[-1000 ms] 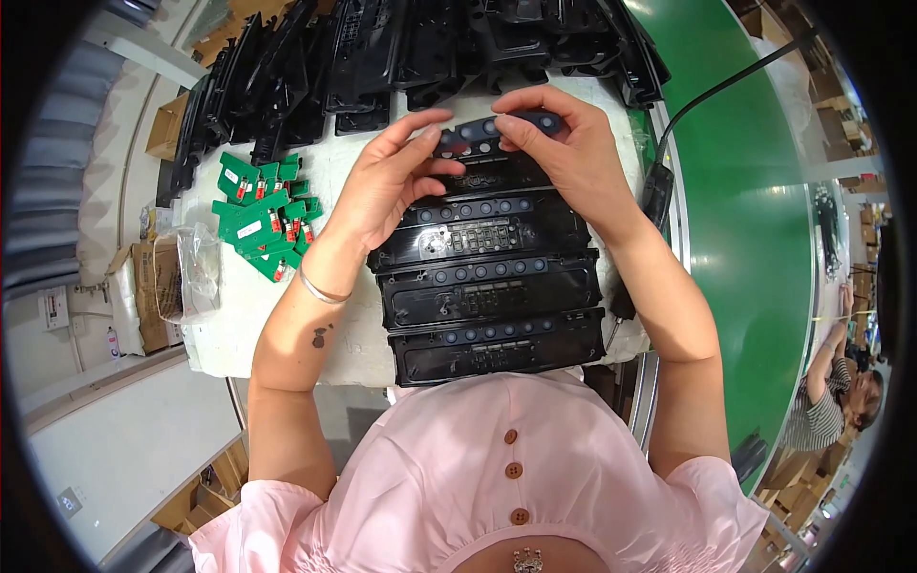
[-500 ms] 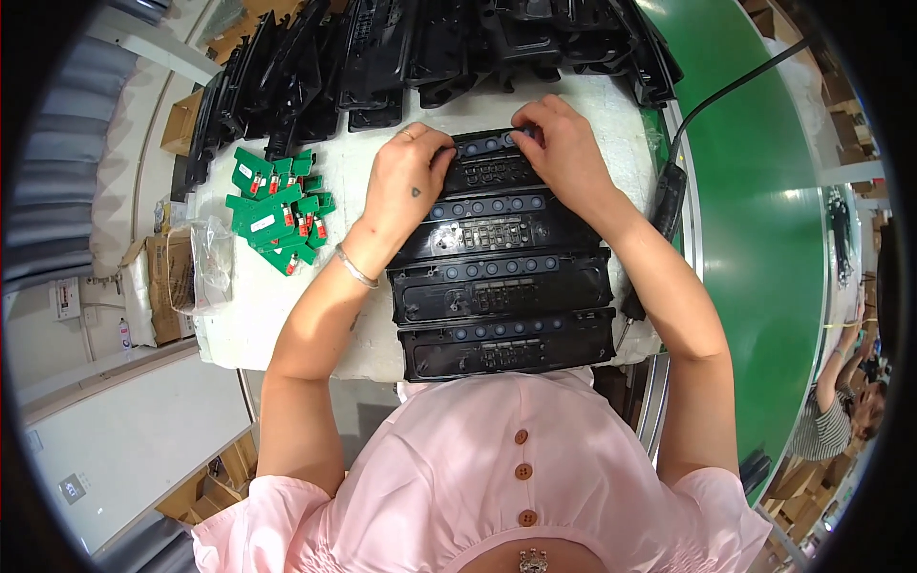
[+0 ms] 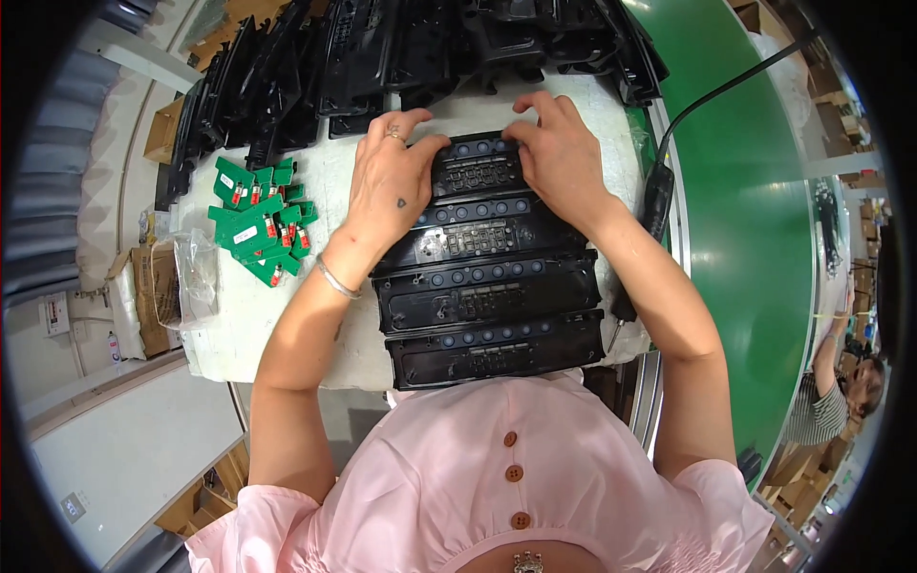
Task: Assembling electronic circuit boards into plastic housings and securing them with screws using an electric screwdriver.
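Observation:
Several black plastic panels lie in a column in front of me, each with a row of round dark blue-grey buttons along its far edge and raised frames in its middle. At the two far corners of the farthest panel are my hands. My left hand has its thumb by the left end of the button row, its index finger lifted apart. My right hand mirrors it at the right end, thumb low by the panel and fingers spread above. Neither hand grips the panel. Closer to me lie the second panel, third panel and nearest panel.
Green circuit boards with red-and-white parts are heaped on the white foam surface at left. Black plastic housings pile up across the far side. An electric screwdriver with a cord lies at right, beside a green surface.
My fingers have opened out and lifted from the far edge of the farthest panel, where they were pinching its button row. The whole view has shifted slightly.

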A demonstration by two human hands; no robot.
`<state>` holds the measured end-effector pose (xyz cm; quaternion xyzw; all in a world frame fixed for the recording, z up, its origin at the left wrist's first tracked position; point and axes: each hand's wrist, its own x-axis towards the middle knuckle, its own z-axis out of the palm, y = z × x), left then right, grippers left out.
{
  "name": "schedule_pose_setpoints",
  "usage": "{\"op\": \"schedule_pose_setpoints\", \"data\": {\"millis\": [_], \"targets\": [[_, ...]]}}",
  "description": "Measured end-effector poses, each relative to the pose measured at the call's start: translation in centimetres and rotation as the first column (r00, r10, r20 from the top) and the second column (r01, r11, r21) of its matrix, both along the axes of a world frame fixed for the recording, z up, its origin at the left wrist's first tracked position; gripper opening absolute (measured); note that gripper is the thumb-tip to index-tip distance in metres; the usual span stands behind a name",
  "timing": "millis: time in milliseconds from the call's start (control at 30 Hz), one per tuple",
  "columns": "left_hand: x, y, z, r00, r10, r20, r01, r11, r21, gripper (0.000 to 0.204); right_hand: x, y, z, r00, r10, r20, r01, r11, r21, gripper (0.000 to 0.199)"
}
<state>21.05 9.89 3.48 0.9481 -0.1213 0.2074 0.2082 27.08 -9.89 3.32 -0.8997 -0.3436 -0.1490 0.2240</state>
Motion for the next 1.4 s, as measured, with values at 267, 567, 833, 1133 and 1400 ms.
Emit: {"op": "schedule_pose_setpoints", "data": {"millis": [267,567,833,1133,1400], "targets": [[-0.1,1.1,-0.5,0.983,-0.167,-0.079,0.157,0.98,-0.121,0.021,0.5,-1.1,-0.7,0.987,0.138,-0.083,-0.138,0.99,0.009,0.022],[-4.7,2.3,-1.0,0.962,0.022,-0.271,-0.195,0.749,-0.633,0.044,-0.2,-4.2,-2.5,0.747,0.119,-0.654,0.28,0.836,0.472,0.028],[-6.9,0.1,-0.8,0.955,-0.118,-0.273,-0.173,0.528,-0.832,0.06,-4.0,-5.9,-2.6,0.656,0.246,-0.713,0.447,0.635,0.63,0.045],[-15.2,-0.7,-2.5,0.957,-0.101,-0.271,-0.224,0.334,-0.915,0.055,-11.4,-7.9,-1.0,0.647,0.121,-0.753,0.535,0.631,0.562,0.041],[-16.0,0.8,-1.4,0.967,-0.006,-0.256,-0.245,0.262,-0.933,0.04,-11.0,-6.0,2.4,0.713,0.017,-0.701,0.5,0.688,0.525,0.036]]}}
